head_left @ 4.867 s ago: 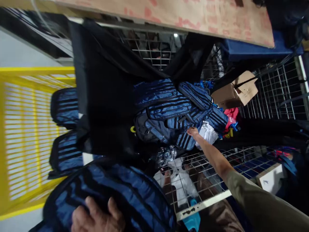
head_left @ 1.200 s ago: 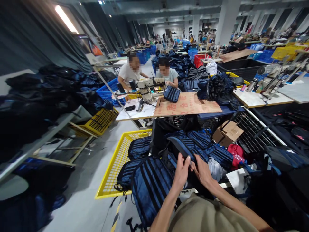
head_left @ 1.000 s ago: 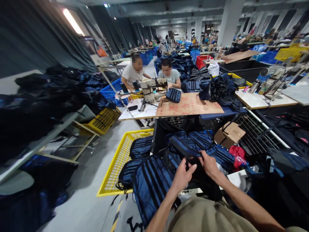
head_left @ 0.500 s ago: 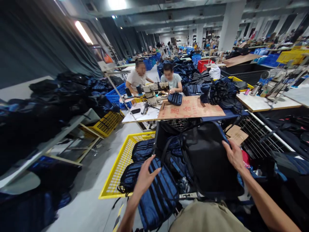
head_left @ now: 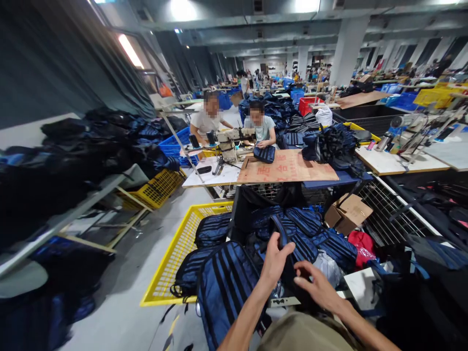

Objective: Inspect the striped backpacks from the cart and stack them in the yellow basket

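My left hand is closed on the upper edge of a dark backpack with a blue rim, which I see nearly edge-on. To its right, my right hand is close to the lower part of that backpack, fingers curled but apart; whether they touch it is unclear. A blue backpack with black stripes stands in front of me, left of my forearm. Beyond both hands, several blue striped bags lie in a dark bin.
A yellow basket with striped bags stands at left. Ahead, two people sit at a sewing machine behind a wooden board. An opened cardboard box and a red bundle lie at right. Dark bags are piled far left.
The backpack has turned from its broad black side to nearly edge-on, uncovering the striped bags behind. My left hand has moved right and taken its edge; my right hand has moved left and down.
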